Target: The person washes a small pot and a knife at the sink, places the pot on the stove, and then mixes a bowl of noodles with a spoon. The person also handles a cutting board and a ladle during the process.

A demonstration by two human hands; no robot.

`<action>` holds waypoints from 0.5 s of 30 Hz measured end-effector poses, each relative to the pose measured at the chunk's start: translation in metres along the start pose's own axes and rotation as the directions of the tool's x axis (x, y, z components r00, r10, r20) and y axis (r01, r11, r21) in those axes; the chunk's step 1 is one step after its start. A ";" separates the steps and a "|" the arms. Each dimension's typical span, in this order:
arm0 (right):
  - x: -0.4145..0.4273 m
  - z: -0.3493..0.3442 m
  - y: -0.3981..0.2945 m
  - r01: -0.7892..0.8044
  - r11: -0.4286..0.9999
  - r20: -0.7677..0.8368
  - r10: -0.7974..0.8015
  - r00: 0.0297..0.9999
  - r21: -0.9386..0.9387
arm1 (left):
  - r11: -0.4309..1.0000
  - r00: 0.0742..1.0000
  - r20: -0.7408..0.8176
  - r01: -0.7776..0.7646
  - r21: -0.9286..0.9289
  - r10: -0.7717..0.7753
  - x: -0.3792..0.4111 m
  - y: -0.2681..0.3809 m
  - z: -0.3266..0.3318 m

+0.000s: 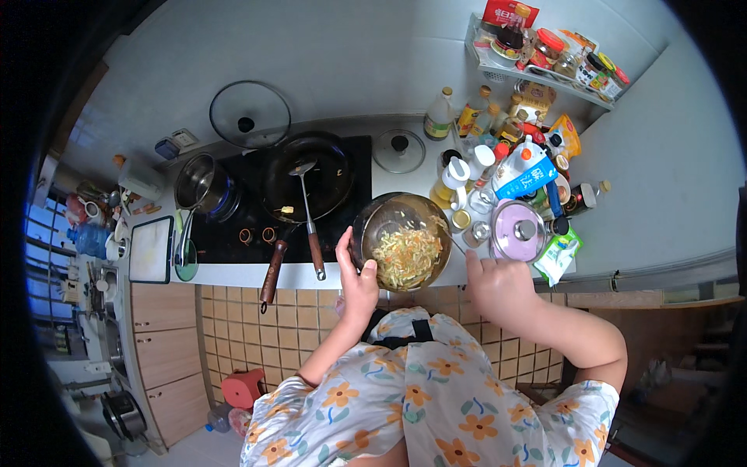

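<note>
My left hand (360,290) grips the near left side of a metal mixing bowl (397,210), with the thumb over the rim. The bowl is tilted and holds a shredded mixture (408,254) of pale green, white and orange strips. In my right hand (501,287) is the thin handle of a metal utensil (457,244), which reaches over the bowl's right rim into the mixture; its end is hidden there. To the left, a dark wok (335,163) sits on the black cooktop (227,251). A metal spatula with a wooden handle (309,204) rests in the wok.
A small saucepan (195,184) stands over a blue flame at left. One glass lid (251,105) leans on the wall; another lid (402,160) lies behind the bowl. Oil bottles (452,181), jars and a lidded pink pot (516,242) crowd the right counter. The wok handle (274,271) overhangs the front edge.
</note>
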State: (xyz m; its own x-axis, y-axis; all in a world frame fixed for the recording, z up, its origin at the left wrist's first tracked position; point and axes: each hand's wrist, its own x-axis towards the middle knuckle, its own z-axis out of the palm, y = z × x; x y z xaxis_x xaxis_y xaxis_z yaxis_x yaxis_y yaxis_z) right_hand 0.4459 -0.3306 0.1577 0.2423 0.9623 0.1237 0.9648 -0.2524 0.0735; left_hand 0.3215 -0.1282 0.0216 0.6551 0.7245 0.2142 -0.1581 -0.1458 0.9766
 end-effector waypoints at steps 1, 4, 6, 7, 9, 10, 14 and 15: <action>0.001 0.004 0.002 -0.026 1.000 -0.024 0.026 0.999 -0.001 | 0.999 1.000 -0.003 -0.001 -0.036 0.000 -0.001 -0.002 0.001; -0.009 0.009 -0.008 -0.010 0.998 0.001 0.010 1.000 0.068 | 0.998 1.000 -0.017 -0.002 -0.064 0.001 -0.004 -0.002 0.004; -0.010 0.002 -0.014 -0.067 0.992 -0.023 0.070 0.997 0.105 | 0.994 0.998 -0.054 0.016 -0.107 -0.021 -0.006 -0.013 0.003; -0.004 -0.009 -0.018 -0.098 0.986 -0.061 0.107 0.992 0.135 | 0.991 0.997 -0.070 0.023 -0.129 -0.032 -0.006 -0.015 0.003; 0.003 -0.015 -0.027 -0.130 0.964 -0.055 0.146 0.988 0.234 | 0.986 0.996 -0.077 0.030 -0.164 -0.044 -0.007 -0.016 0.004; 0.006 -0.016 -0.033 -0.134 0.944 -0.014 0.145 0.989 0.301 | 0.984 0.996 -0.084 0.021 -0.177 -0.036 -0.007 -0.020 0.005; 0.013 -0.010 -0.053 -0.110 0.886 0.025 0.111 0.994 0.451 | 0.969 0.990 -0.136 0.007 -0.248 -0.042 -0.008 -0.021 0.010; 0.013 -0.009 -0.056 -0.112 0.878 0.039 0.106 0.994 0.465 | 0.965 0.988 -0.148 0.000 -0.261 -0.040 -0.008 -0.019 0.011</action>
State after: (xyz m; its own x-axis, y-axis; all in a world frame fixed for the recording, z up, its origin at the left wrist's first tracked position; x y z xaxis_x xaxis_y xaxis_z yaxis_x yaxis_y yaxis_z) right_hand 0.3936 -0.3050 0.1645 0.3471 0.9333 0.0923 0.8675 -0.2821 -0.4096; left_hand 0.3269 -0.1388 0.0017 0.5441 0.8216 0.1699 -0.3452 0.0347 0.9379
